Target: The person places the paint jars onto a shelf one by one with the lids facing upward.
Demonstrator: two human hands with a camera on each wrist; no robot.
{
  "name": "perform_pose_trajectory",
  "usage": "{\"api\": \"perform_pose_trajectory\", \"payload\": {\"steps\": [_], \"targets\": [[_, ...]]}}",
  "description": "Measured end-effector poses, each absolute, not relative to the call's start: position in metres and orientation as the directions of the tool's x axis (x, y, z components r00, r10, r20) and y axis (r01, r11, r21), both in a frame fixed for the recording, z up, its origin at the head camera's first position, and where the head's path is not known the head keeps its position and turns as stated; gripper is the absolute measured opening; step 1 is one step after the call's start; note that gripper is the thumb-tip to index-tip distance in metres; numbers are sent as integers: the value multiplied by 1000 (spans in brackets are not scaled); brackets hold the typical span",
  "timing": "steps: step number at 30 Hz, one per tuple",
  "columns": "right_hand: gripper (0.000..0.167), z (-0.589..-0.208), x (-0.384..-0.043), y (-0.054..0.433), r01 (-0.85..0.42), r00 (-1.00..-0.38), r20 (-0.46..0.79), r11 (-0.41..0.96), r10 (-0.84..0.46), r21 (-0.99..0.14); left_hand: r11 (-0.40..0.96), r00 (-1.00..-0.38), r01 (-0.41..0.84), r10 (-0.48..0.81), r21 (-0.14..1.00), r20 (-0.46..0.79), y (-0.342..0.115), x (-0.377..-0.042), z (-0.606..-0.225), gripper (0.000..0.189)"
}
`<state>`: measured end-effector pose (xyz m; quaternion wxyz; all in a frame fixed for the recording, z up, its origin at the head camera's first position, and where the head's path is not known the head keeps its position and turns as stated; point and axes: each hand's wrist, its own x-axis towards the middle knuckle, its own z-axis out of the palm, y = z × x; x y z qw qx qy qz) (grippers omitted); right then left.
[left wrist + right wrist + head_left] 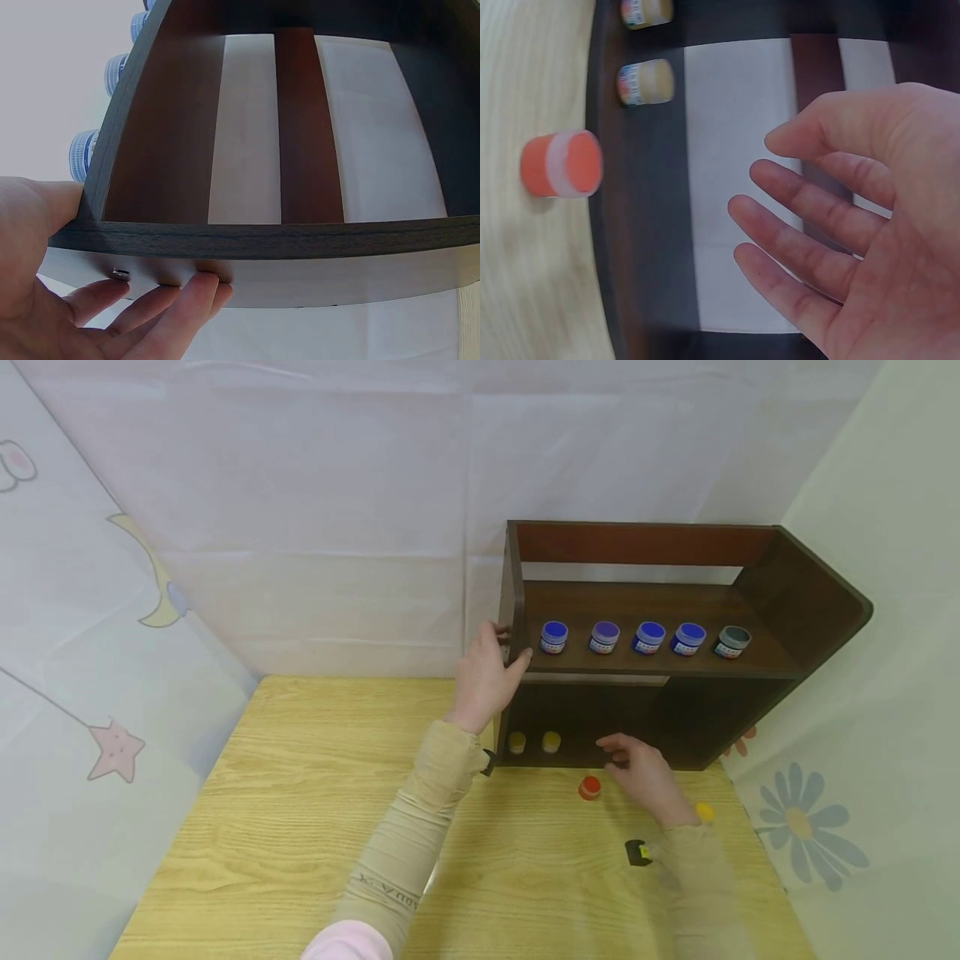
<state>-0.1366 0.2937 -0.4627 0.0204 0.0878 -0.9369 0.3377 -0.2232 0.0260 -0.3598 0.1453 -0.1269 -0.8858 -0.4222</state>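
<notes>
My left hand [486, 681] grips the left side panel of a dark brown two-level shelf [645, 593]. In the left wrist view, its fingertips [199, 289] press the panel's outer face while the thumb lies over the front edge. My right hand [643, 777] hovers before the lower level, holding nothing; its fingers [787, 229] are spread and slightly bent in the right wrist view. Just left of it, a red paint jar [589, 788] stands on the table. Two yellow jars [551, 742] sit on the lower level, toward the left.
Along the upper level stands a row of several jars: blue [554, 637], purple [603, 637] and a dark one [732, 642] at the right. Another yellow jar [705, 812] is partly hidden by the right wrist. Sheeted walls enclose the wooden table [322, 760].
</notes>
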Motion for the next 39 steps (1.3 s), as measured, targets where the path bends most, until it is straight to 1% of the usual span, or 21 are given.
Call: {"api": "perform_pose_trajectory", "payload": {"steps": [6, 16, 20, 23, 27, 29, 35, 39], "targets": [[37, -478, -135, 295, -141, -988, 44, 751, -147, -645, 614, -924, 350, 102, 707, 369, 26, -223, -359, 49], [38, -502, -137, 296, -92, -990, -23, 751, -141, -654, 602, -922, 356, 103, 715, 372, 25, -223, -359, 49], [37, -515, -140, 296, -58, -989, -61, 733, -135, -677, 601, -923, 355, 105, 716, 370, 25, -222, -358, 49], [38, -520, -140, 295, -63, -987, -69, 736, -147, -674, 599, -923, 355, 106, 717, 369, 25, -223, -358, 49], [41, -524, -139, 292, -107, -984, -46, 777, -173, -621, 599, -924, 355, 106, 718, 368, 25, -223, -359, 49], [44, -524, -140, 292, -113, -981, -56, 786, -184, -608, 600, -925, 353, 107, 718, 366, 25, -223, -359, 49], [55, -523, -139, 291, -110, -974, -94, 787, -208, -607, 598, -927, 350, 108, 721, 360, 25, -223, -359, 50], [55, -524, -139, 291, -126, -970, -93, 787, -226, -604, 596, -928, 348, 108, 724, 357, 25, -223, -358, 50]]}}
